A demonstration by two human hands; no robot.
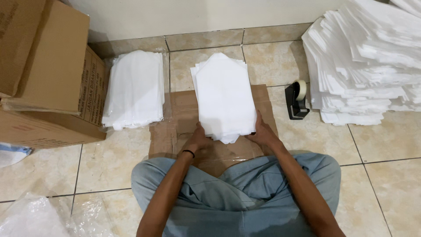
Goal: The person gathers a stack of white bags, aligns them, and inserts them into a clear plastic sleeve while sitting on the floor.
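A stack of white folded sheets (223,94) lies on a flattened piece of cardboard (175,109) on the tiled floor in front of me. My left hand (198,139) grips the stack's near left corner, fingers under the edge. My right hand (263,131) holds the near right edge, thumb on the side. A thin black band sits on my left wrist. My crossed legs in grey-blue trousers fill the bottom of the head view.
A second white stack in clear plastic wrap (133,87) lies to the left, beside brown cardboard boxes (48,74). A black tape dispenser (297,100) stands to the right, near a tall pile of white sheets (368,61). Crumpled clear plastic (39,217) lies at bottom left.
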